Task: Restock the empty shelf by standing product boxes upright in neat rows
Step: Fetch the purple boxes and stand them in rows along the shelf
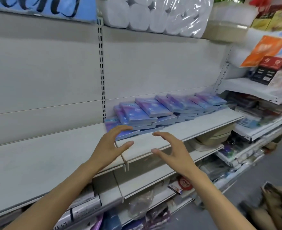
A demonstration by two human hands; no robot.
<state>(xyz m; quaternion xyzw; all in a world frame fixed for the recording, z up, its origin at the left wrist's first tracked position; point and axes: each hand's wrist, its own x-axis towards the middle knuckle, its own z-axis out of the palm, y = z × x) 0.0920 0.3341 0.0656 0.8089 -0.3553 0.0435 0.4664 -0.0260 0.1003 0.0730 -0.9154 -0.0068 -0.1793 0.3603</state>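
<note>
Hovering empty over the shelf (195, 125), both hands, near flat-lying boxes (153, 110).

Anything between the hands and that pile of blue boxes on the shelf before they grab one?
Nothing visible. Both hands, left hand and right hand, are open above the bare shelf front, facing the toppled blue boxes; the left fingertips reach the nearest box.

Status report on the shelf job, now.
Left hand and right hand open, holding nothing, fingers spread before the shelf. Blue-purple boxes lie flat in toppled overlapping stacks, none upright. Nothing in the way.
</note>
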